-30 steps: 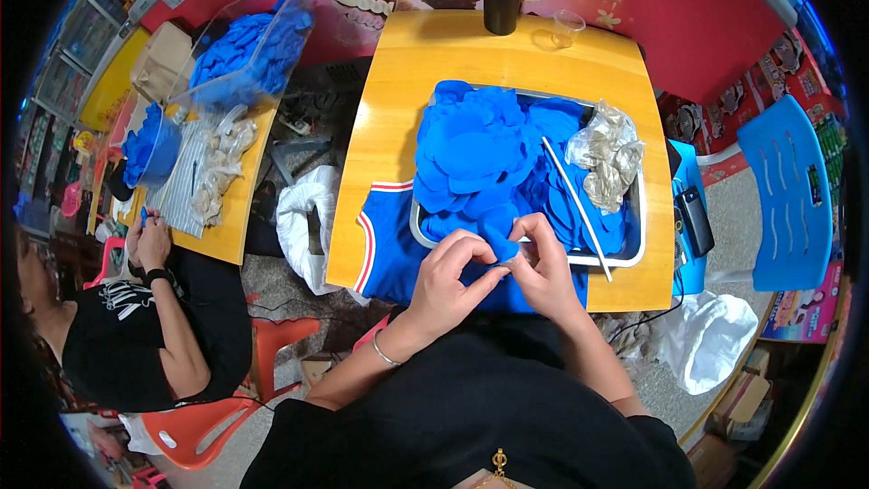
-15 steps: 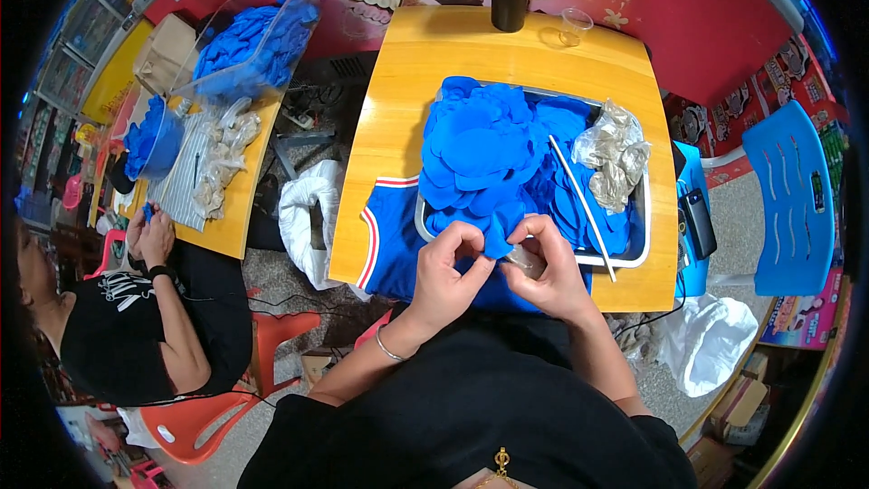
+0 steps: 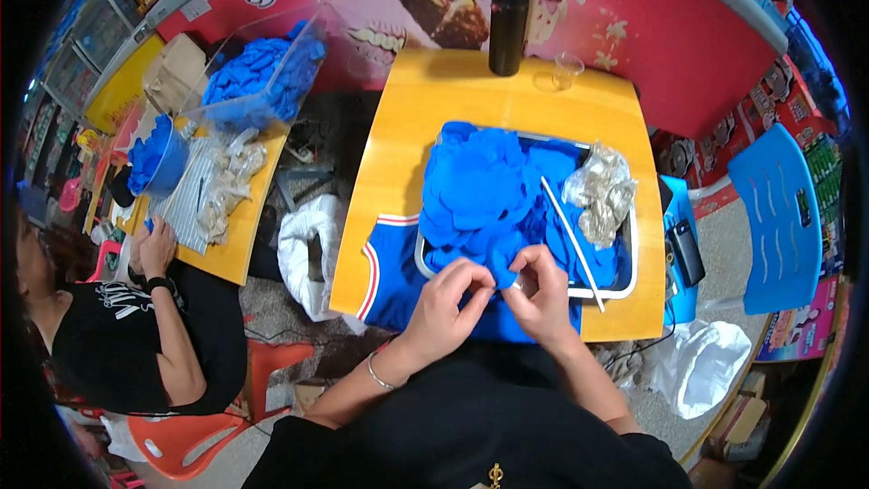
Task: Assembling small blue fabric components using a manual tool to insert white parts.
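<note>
Over the near edge of the tray, my left hand and my right hand meet at a small blue cloth piece. Thumb and forefinger of the right hand pinch it; the left fingertips are closed at its lower edge. A small pale bit shows by the right fingers, too little to name. Just beyond, a heap of round blue cloth pieces fills a white-rimmed tray. Across the tray's right part lies a thin white stick, beside a crumpled clear bag with beige contents.
Blue cloth with striped trim lies under the tray on the wooden table. A black flask and clear cup stand at the back. At left, another person works by a bin of blue pieces. A blue chair stands right.
The whole view has shifted, so the table sits lower in the picture. My hands stay at the blue cloth piece; the beige bit at my right fingers is now mostly hidden.
</note>
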Motion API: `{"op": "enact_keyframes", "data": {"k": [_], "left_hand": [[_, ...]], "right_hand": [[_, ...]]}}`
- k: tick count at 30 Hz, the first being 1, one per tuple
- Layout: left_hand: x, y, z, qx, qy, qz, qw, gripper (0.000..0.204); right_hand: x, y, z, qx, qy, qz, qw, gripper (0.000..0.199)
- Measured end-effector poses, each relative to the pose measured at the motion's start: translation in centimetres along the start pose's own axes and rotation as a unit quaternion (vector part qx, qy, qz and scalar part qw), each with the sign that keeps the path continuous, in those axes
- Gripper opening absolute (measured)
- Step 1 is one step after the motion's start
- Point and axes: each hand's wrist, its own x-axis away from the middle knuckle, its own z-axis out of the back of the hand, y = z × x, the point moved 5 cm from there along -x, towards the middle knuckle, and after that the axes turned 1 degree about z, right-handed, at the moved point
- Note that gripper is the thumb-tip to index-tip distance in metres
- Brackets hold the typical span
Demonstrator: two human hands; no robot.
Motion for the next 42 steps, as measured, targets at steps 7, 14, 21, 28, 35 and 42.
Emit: {"op": "enact_keyframes", "data": {"k": [7,14,21,28,35,42], "left_hand": [[0.6,1.7,0.1,-0.068,-0.001,-0.069,0.995,0.009],[1.1,2.1,0.2,-0.025,-0.018,-0.021,0.999,0.011],[0.8,-2.1,1.4,0.230,0.106,0.089,0.963,0.042],[1.4,-4.3,-0.6,0.373,0.032,0.154,0.914,0.034],[1.5,-4.5,-0.9,0.417,0.033,0.218,0.882,0.037],[1.6,-4.4,-1.4,0.418,-0.002,0.258,0.871,0.043]], "right_hand": [[-0.1,0.5,-1.5,-0.136,-0.023,-0.045,0.989,0.024],[-0.1,0.8,-1.7,-0.096,-0.014,-0.055,0.994,0.022],[-0.3,-0.3,-1.8,-0.204,-0.078,-0.124,0.968,0.014],[0.8,0.2,-1.6,-0.292,-0.136,-0.303,0.897,0.024],[1.1,0.9,-1.6,-0.267,-0.084,-0.244,0.928,0.025],[0.4,1.2,-1.7,-0.143,-0.024,-0.174,0.974,0.016]]}}
